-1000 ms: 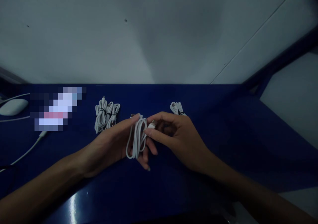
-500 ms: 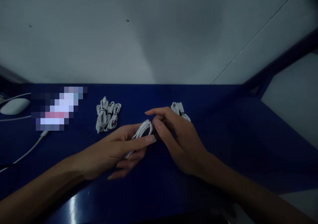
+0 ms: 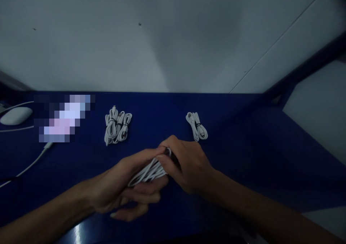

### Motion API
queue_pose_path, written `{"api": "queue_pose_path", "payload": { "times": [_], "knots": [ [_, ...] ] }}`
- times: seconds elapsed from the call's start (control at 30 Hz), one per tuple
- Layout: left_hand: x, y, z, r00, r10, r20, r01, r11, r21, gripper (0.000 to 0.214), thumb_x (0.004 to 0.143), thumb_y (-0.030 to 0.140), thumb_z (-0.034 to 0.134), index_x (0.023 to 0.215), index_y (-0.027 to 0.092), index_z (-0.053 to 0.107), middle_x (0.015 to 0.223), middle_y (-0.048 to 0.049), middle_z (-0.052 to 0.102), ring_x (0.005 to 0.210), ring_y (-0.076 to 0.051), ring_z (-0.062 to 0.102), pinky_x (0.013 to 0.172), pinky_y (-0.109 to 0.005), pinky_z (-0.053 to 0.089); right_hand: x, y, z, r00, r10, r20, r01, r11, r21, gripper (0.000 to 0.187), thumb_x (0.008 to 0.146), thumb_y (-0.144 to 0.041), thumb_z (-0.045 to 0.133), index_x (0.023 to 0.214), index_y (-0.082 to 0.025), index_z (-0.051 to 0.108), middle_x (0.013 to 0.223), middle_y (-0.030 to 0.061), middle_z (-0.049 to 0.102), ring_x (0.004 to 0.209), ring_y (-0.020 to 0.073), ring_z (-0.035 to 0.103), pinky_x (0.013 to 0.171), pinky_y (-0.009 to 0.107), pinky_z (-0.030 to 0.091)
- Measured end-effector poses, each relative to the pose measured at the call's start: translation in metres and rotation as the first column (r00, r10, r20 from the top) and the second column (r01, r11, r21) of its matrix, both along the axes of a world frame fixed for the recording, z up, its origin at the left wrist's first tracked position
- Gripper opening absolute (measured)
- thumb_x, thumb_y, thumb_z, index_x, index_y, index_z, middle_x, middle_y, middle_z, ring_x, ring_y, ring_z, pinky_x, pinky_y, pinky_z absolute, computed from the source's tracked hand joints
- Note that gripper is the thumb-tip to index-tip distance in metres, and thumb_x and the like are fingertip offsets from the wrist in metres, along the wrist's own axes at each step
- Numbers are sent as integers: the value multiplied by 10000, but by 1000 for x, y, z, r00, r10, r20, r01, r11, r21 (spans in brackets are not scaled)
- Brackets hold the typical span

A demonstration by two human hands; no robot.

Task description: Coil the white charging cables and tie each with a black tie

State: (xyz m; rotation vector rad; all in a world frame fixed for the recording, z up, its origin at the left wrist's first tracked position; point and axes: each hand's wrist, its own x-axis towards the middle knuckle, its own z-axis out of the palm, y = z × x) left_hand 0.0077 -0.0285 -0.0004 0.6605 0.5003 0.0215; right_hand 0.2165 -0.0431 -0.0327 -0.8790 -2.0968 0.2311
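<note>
A coiled white cable [image 3: 148, 172] lies across the fingers of my left hand [image 3: 121, 179], in front of me above the table. My left thumb presses along its upper side and the fingers curl beneath it. My right hand [image 3: 186, 163] pinches the coil's right end with thumb and fingers, meeting the left thumb there. That end is partly hidden by both hands. Beyond my right hand a tied white cable bundle [image 3: 196, 126] rests on the table. Several more bundled white cables [image 3: 116, 127] with black ties lie together beyond my left hand.
The blue table [image 3: 156, 110] ends at a pale wall [image 3: 108, 49]. On the left are a white computer mouse [image 3: 16, 116], a blurred-out lit phone-like device [image 3: 66, 118] and a white cord [image 3: 31, 166] plugged into it. A blue frame bar [image 3: 305, 63] slants up on the right.
Both hands have come lower and closer together. My right hand has closed on the coil's end, and the coil is turned flatter in my left hand. The right-hand bundle is now uncovered.
</note>
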Motion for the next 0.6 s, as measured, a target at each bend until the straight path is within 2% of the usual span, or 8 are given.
{"api": "queue_pose_path", "payload": {
  "times": [0.1, 0.2, 0.27, 0.37, 0.43, 0.5, 0.6],
  "knots": [
    [0, -1, -4, 998, 23, 51, -20, 998, -58, 701, 1077, 784, 450, 677, 210, 491, 496, 81, 274, 341, -50, 214, 309, -150, 300, -1, -1, -1, 998, -64, 12, 63, 996, 65, 367, 1215, -292, 434, 893, -197, 583, 647, -47, 624, 489, 75, 510, 496, 227, 382],
    [3, -2, -5, 986, 143, 89, -133, 985, -109, 624, 1120, 736, 430, 890, 198, 647, 567, 83, 351, 374, -53, 165, 323, -131, 362, -2, -2, -3, 993, -112, -25, 114, 987, 111, 399, 1196, -211, 443, 808, -216, 534, 601, -62, 545, 468, 75, 462, 486, 241, 344],
    [5, -2, -5, 976, 203, 82, -194, 975, -106, 611, 1135, 742, 395, 999, 217, 676, 581, 85, 391, 378, -57, 152, 323, -118, 379, -2, -2, -3, 994, -87, -69, 95, 988, 120, 392, 1188, -205, 452, 806, -209, 546, 611, -60, 537, 470, 76, 451, 488, 243, 349],
    [5, -2, -4, 975, 222, -7, -222, 973, -64, 609, 1081, 815, 459, 1002, 241, 645, 555, 99, 399, 376, -63, 154, 306, -114, 354, -4, 0, -3, 997, -3, -78, 11, 994, 108, 356, 1189, -245, 460, 889, -160, 632, 676, -30, 610, 510, 86, 509, 501, 241, 388],
    [6, -3, -4, 975, 206, -85, -207, 978, -7, 644, 1051, 853, 468, 950, 237, 622, 532, 106, 362, 362, -65, 157, 288, -125, 321, -6, 0, -3, 998, 22, -65, -14, 994, 112, 345, 1181, -231, 478, 888, -154, 644, 684, -26, 630, 523, 87, 522, 508, 238, 398],
    [7, -3, -4, 975, 176, -136, -162, 981, 105, 679, 1061, 845, 440, 839, 220, 589, 523, 97, 340, 337, -63, 191, 275, -147, 307, -6, 1, -3, 998, 0, -60, 8, 992, 129, 354, 1156, -179, 503, 817, -181, 603, 644, -46, 603, 497, 76, 478, 504, 235, 380],
    [10, -3, -3, 960, 195, -200, -114, 927, 357, 678, 1097, 746, 457, 689, 208, 514, 535, 67, 368, 330, -77, 334, 296, -176, 354, -4, 2, -3, 991, -120, -54, 127, 978, 163, 406, 1110, -121, 531, 715, -213, 506, 571, -74, 517, 453, 64, 385, 470, 240, 313]
  ]
}}
